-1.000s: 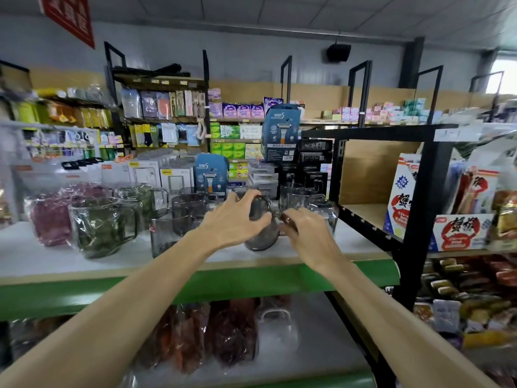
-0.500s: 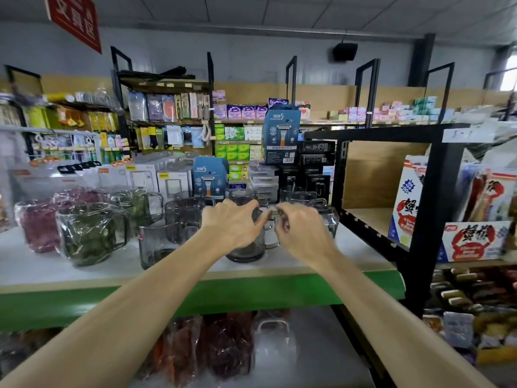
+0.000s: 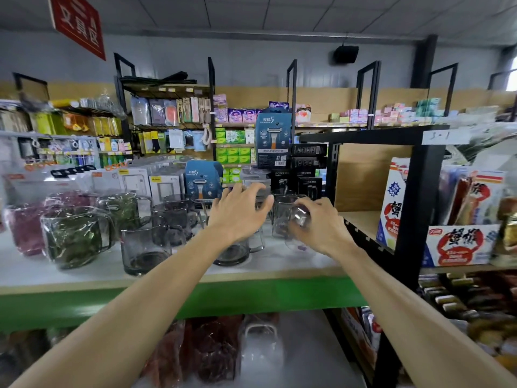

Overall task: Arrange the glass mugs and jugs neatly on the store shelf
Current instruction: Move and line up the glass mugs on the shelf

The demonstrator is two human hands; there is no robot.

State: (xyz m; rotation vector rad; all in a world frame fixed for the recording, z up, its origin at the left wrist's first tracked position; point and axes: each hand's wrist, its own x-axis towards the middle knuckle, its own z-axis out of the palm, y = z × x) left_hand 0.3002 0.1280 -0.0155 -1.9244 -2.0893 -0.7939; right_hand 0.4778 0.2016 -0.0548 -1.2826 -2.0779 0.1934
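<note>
Several glass mugs and jugs stand on the white shelf (image 3: 279, 261) with a green front edge. My left hand (image 3: 240, 212) hovers with fingers spread just above a smoky grey mug (image 3: 232, 254) at the shelf's middle, not gripping it. My right hand (image 3: 321, 228) is curled around a clear glass mug (image 3: 299, 219), blurred, just right of the grey one. More clear mugs (image 3: 282, 203) stand behind the hands. A grey jug (image 3: 145, 249) stands to the left, with a plastic-wrapped green jug (image 3: 74, 236) and a wrapped purple jug (image 3: 25, 228) beyond it.
A black metal rack (image 3: 419, 208) rises close on the right, holding crab-print boxes (image 3: 458, 245). Razor boxes (image 3: 204, 177) and black cartons (image 3: 305, 183) line the back of the shelf. Wrapped goods (image 3: 207, 351) lie on the lower shelf.
The grey mug has come down onto the shelf and my left hand has opened and lifted off it. My right hand has shifted right onto a clear mug. The view has tilted slightly up.
</note>
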